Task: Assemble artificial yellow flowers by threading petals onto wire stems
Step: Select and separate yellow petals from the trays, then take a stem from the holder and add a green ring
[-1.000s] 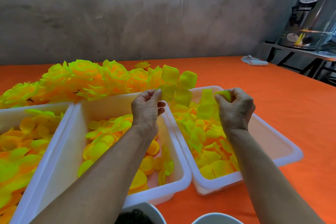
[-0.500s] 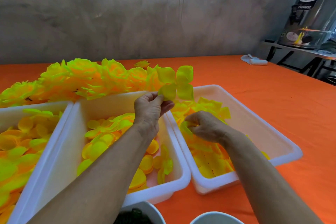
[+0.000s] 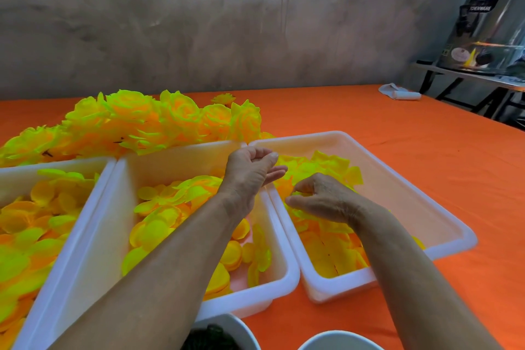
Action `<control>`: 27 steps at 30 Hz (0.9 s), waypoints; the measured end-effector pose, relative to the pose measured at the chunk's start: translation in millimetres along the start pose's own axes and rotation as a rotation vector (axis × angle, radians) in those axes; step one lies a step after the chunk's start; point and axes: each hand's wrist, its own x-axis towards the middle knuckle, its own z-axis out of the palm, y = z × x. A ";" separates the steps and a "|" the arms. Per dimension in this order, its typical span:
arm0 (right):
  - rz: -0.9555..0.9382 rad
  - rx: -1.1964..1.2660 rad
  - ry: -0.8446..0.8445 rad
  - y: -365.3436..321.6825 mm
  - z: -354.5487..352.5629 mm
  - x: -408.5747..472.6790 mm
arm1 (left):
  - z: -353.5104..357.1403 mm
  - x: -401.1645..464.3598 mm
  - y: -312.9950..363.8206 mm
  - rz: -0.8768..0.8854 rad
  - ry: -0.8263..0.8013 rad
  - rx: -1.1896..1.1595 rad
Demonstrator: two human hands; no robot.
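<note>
Three white trays of loose yellow-orange petals sit side by side on the orange table. My right hand (image 3: 326, 199) is down in the right tray (image 3: 403, 179), its thumb and curled fingers pinching a petal piece (image 3: 298, 194) in the heap. My left hand (image 3: 250, 170) hovers over the rim between the middle tray (image 3: 181, 159) and the right tray, fingers loosely curled, with nothing visible in it. A pile of finished yellow flowers (image 3: 142, 122) lies behind the trays. No wire stem is visible.
The left tray (image 3: 56, 164) is cut by the frame's edge. Two white bowls sit at the near edge, one (image 3: 244, 329) with dark green pieces, the other (image 3: 341, 342) barely showing. A white cloth roll (image 3: 397, 94) lies far right, with a metal urn (image 3: 488, 14) on a stand beyond the table.
The petal cluster my left hand held up is gone from it, and that hand has dropped lower. My right hand went from chest height down into the right tray's petals.
</note>
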 end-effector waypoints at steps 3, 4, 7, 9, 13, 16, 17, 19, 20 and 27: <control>0.008 -0.013 0.000 1.9 -0.4 0.7 | -0.5 -1.4 0.2 0.023 -0.013 0.084; 0.005 -0.005 0.005 2.2 -0.2 1.3 | -1.0 -1.1 0.7 0.045 0.002 0.109; -0.037 0.049 0.063 1.9 -1.5 3.4 | -3.7 -0.7 4.2 0.117 0.059 0.165; -0.061 0.064 0.099 1.1 -2.9 4.5 | -5.5 -2.0 7.8 0.134 0.079 0.198; -0.096 0.087 0.162 2.6 -2.2 0.8 | -7.4 -2.7 25.0 0.111 0.098 0.205; -0.113 0.158 0.159 1.2 -1.2 -1.2 | -11.7 -5.2 45.3 0.112 0.102 0.240; -0.121 0.190 0.158 -0.7 -1.5 -2.2 | -14.8 -7.8 51.2 0.121 0.108 0.252; -0.121 0.219 0.164 -1.9 -4.1 -1.9 | -21.8 -14.6 57.3 0.130 0.112 0.277; -0.121 0.204 0.165 -2.6 -7.0 -2.4 | -26.0 -20.3 59.8 0.131 0.114 0.294; -0.196 0.152 0.214 -26.1 -17.7 -23.8 | -65.6 -79.4 64.7 0.066 0.155 0.421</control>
